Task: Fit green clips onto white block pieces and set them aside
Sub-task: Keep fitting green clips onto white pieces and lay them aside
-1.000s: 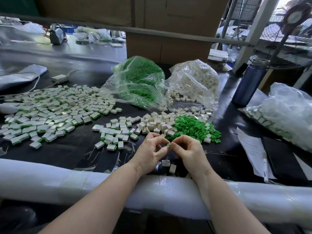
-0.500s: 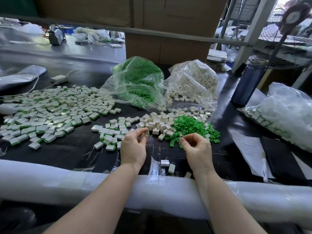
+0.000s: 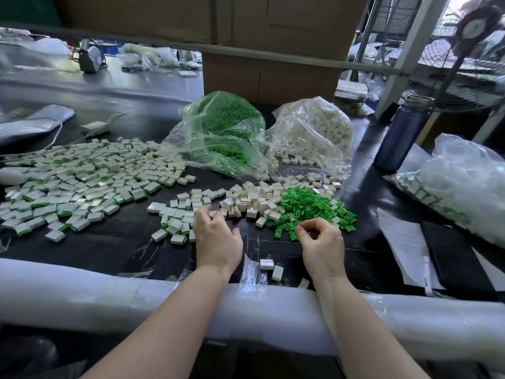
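Factory assembly bench: bulk parts bags

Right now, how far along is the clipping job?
Done: a big spread of clipped blocks lies left, a smaller batch by the left hand. In hand: the right hand reaches at the loose clips; nothing visibly held. Left: bare blocks and two bags, clips and blocks.

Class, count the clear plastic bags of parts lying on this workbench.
3: bag of green clips at centre back, bag of white blocks beside it, bag of finished pieces far right.
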Demonstrator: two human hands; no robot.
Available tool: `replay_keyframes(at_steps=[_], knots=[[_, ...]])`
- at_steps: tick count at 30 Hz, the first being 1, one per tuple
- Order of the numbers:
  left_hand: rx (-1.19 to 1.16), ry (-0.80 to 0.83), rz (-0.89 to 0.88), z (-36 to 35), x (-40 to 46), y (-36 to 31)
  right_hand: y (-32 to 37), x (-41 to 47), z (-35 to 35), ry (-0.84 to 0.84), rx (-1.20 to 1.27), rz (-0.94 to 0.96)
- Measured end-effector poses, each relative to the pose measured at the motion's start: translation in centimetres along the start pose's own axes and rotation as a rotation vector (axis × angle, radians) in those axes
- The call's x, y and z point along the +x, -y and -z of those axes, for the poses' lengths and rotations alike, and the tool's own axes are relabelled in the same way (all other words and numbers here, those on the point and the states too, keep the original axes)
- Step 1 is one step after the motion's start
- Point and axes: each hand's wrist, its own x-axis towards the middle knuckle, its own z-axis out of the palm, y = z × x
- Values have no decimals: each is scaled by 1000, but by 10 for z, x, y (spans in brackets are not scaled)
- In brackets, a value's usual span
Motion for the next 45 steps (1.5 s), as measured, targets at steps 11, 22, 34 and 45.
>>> replay_keyframes(at_steps=[11, 22, 34, 45], knots=[[89, 232, -460, -13, -2, -3, 4, -5, -7, 128, -299, 183], [2, 149, -491, -12, -4, -2, 4, -6, -12, 181, -562, 232], [69, 204, -385, -18, 2, 3, 3, -6, -13, 206, -621, 229], [-287, 240, -311, -2, -4, -2, 9, -8, -7, 206, -177, 186]])
